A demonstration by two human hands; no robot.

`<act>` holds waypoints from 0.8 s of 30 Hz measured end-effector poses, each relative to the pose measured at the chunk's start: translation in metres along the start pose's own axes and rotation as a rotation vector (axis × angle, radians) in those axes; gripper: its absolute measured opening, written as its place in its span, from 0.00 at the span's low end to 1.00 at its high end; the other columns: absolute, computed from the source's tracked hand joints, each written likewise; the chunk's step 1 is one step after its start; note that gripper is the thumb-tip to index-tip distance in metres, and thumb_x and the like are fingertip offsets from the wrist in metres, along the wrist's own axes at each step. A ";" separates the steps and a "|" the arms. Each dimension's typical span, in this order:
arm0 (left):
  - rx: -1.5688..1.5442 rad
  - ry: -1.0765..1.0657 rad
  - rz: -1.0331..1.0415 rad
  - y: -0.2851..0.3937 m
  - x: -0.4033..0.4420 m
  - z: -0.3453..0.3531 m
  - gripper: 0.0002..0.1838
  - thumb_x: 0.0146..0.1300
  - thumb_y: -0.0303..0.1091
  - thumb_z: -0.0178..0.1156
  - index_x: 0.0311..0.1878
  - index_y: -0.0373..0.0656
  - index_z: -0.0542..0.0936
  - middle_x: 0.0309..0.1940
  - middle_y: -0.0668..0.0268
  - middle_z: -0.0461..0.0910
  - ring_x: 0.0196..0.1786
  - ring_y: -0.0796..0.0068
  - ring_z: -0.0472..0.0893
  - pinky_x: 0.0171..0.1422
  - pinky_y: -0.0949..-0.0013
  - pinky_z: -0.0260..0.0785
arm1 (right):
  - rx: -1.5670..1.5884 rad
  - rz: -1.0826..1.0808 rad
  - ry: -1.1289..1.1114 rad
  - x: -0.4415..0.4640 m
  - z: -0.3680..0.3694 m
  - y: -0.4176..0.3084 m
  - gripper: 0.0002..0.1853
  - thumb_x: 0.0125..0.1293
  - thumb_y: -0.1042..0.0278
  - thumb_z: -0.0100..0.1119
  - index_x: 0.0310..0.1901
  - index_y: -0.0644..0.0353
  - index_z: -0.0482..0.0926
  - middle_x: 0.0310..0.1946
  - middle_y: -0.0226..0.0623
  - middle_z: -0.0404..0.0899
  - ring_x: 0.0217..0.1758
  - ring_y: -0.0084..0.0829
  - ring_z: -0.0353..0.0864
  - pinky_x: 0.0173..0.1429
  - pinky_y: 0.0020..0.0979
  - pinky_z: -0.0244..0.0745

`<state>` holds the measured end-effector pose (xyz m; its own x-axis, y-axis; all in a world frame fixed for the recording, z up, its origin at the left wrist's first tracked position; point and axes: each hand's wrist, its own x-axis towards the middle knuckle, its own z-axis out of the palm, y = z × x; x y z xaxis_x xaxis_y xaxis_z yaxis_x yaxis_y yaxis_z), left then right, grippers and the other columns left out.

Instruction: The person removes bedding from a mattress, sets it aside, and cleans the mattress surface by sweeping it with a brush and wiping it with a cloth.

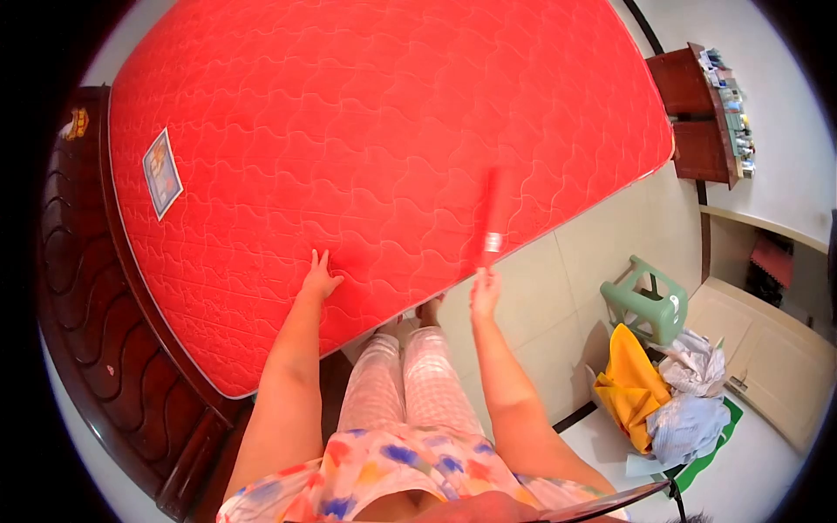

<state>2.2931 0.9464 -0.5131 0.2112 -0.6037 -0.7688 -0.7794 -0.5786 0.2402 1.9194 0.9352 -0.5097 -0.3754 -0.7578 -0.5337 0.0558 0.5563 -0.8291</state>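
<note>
A large red quilted mattress (392,131) fills the upper middle of the head view. My left hand (322,277) rests on it near the front edge, fingers spread, holding nothing. My right hand (485,295) is wrapped around the handle of a long red bed brush (497,205). A pale label shows near the brush's handle. The brush is smeared by motion over the mattress's near edge, and whether its bristles touch the cover cannot be made out. A printed picture label (162,173) lies on the mattress at the left.
A dark carved wooden headboard (105,296) borders the mattress on the left. On the right stand a green plastic stool (649,312), a heap with yellow cloth (629,383) and pale clothes (689,427), and an open cabinet door (767,357). A wooden cabinet (697,152) holds several small bottles.
</note>
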 end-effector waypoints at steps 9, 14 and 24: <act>0.035 0.034 -0.201 0.015 -0.022 0.081 0.46 0.51 0.36 0.61 0.68 0.39 0.44 0.70 0.55 0.32 0.67 0.55 0.58 0.66 0.63 0.57 | -0.737 -0.096 -0.602 -0.036 0.015 0.018 0.16 0.60 0.51 0.53 0.39 0.57 0.71 0.35 0.45 0.78 0.40 0.45 0.77 0.43 0.40 0.70; -0.047 0.064 -0.251 0.061 -0.036 0.126 0.46 0.51 0.36 0.60 0.68 0.39 0.44 0.70 0.52 0.32 0.67 0.55 0.57 0.68 0.64 0.55 | -0.593 -0.050 -0.327 0.040 -0.082 0.035 0.16 0.61 0.52 0.54 0.36 0.58 0.73 0.30 0.38 0.79 0.33 0.33 0.78 0.39 0.33 0.71; -0.080 0.095 -0.120 0.168 -0.023 0.152 0.47 0.51 0.39 0.60 0.69 0.41 0.44 0.70 0.54 0.37 0.70 0.58 0.50 0.70 0.66 0.51 | -0.188 -0.061 0.370 0.159 -0.253 0.025 0.12 0.64 0.59 0.54 0.33 0.60 0.70 0.19 0.25 0.69 0.21 0.17 0.63 0.26 0.21 0.59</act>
<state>2.0678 0.9468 -0.5451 0.3577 -0.5747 -0.7361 -0.6967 -0.6891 0.1995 1.6273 0.9150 -0.5727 -0.6816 -0.6367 -0.3606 -0.1334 0.5927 -0.7943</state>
